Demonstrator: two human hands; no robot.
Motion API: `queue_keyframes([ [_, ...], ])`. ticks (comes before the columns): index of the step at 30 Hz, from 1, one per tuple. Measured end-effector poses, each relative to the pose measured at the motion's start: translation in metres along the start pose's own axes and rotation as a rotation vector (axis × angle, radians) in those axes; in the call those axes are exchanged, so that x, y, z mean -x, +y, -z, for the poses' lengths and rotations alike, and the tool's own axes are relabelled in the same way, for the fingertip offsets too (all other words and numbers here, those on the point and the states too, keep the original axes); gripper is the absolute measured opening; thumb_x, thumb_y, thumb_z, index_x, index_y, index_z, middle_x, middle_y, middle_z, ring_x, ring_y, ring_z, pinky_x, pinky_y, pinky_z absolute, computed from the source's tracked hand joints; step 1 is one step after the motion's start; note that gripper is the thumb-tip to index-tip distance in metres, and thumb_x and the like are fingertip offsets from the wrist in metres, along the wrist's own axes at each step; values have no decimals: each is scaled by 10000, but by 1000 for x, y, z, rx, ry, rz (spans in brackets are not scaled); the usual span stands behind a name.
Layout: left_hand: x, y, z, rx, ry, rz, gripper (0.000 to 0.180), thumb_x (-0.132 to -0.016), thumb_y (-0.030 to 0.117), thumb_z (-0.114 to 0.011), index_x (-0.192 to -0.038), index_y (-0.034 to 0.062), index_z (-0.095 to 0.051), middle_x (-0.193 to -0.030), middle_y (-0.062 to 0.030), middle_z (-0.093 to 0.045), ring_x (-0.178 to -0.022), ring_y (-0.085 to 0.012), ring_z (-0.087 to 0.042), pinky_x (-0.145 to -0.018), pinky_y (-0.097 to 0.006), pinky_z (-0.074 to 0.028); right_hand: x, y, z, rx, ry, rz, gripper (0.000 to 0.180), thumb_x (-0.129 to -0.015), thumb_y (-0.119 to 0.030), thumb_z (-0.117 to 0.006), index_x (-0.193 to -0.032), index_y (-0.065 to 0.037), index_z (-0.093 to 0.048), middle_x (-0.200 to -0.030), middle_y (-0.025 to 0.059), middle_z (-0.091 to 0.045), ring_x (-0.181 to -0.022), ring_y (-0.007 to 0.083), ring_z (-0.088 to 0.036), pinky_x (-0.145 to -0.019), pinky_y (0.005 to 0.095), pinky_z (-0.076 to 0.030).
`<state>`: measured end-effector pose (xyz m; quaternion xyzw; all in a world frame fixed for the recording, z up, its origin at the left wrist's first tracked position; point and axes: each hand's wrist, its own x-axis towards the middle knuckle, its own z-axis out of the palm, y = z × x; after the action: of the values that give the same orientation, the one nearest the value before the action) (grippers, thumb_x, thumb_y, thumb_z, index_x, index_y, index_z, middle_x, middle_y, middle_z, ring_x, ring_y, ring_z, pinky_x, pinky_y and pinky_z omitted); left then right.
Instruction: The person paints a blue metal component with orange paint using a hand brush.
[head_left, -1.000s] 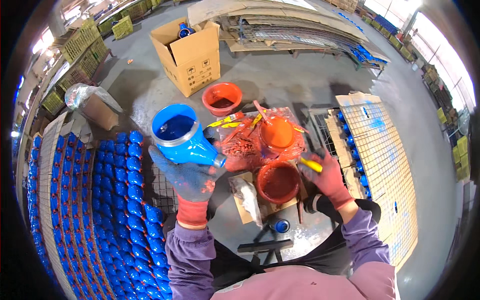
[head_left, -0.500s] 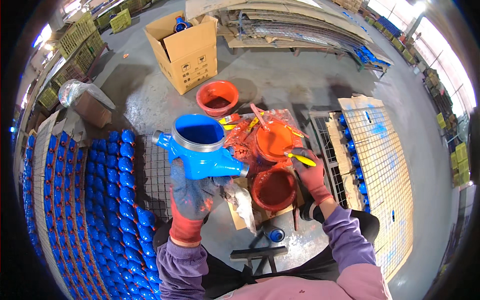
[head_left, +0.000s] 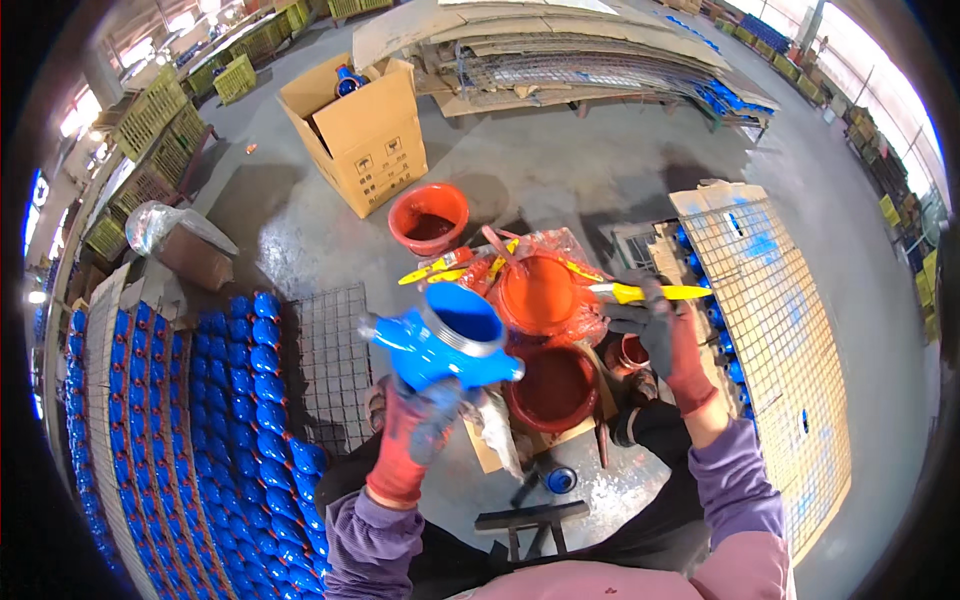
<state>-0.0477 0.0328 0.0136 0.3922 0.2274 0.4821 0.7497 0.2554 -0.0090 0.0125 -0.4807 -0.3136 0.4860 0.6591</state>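
Left hand (head_left: 415, 435), gloved, grips a blue fitting (head_left: 440, 345) from below, mouth upward, just left of the red paint bowl (head_left: 553, 385). Right hand (head_left: 668, 345) pinches a yellow brush (head_left: 645, 292) above that bowl, ready for dipping.

Factory paint floor: rows of blue castings (head_left: 230, 420), paint buckets (head_left: 428, 218), crates (head_left: 150, 115).

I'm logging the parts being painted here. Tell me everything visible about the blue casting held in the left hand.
The blue casting is a glossy, bright blue metal-looking body with a wide round open mouth, a ribbed collar beneath the rim, and short stubs jutting out to each side. It is held up, mouth tilted away, above the wire rack. The gloved left hand grips it from underneath; nothing else touches it.
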Motion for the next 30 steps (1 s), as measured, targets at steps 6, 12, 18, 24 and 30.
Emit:
queue_keyframes([
  [6, 10, -34, -31, -206, -8, 99, 977, -616, 160, -856, -1376, 39, -254, -1294, -160, -452, -1122, -306, -534, -914, -399, -478, 30, -42, -24, -8, 79, 29, 225, -890, -97, -568, -1094, 1, -568, -955, 87, -632, -688, 143, -623, -529, 254, -523],
  [12, 9, -47, -55, -646, -359, -427, 1026, -538, 239, -902, -1381, 141, -327, -1330, -241, -420, -1173, -386, -503, -975, -489, -411, 35, -60, -32, 437, 43, 137, 185, -877, -125, -576, -886, 53, -626, -711, 47, -613, -614, 93, -564, -514, 235, -442],
  [18, 11, -63, -37, -507, -418, 137, 995, -551, 284, -891, -1379, 143, -357, -1317, -252, -440, -1171, -422, -499, -956, -503, -424, 40, -73, -33, 663, -89, 220, 175, -843, -118, -590, -866, 52, -624, -709, 73, -608, -635, 124, -553, -586, 266, -437],
  [24, 0, -49, -48, -904, -555, -471, 1074, -497, 328, -903, -1376, 96, -333, -1325, -241, -434, -1155, -433, -496, -936, -493, -438, 54, -60, -42, 626, -33, 765, 78, -804, -39, -538, -856, 5, -575, -729, 96, -607, -656, 213, -601, -578, 312, -466],
  [30, 9, -42, -40, -882, -346, -267, 1048, -516, 307, -898, -1366, 66, -335, -1303, -201, -450, -1198, -345, -471, -990, -428, -391, 72, -81, -48, 1070, -246, 963, 384, -673, -355, -750, -915, -81, -634, -818, 35, -641, -678, 205, -615, -653, 351, -490],
])
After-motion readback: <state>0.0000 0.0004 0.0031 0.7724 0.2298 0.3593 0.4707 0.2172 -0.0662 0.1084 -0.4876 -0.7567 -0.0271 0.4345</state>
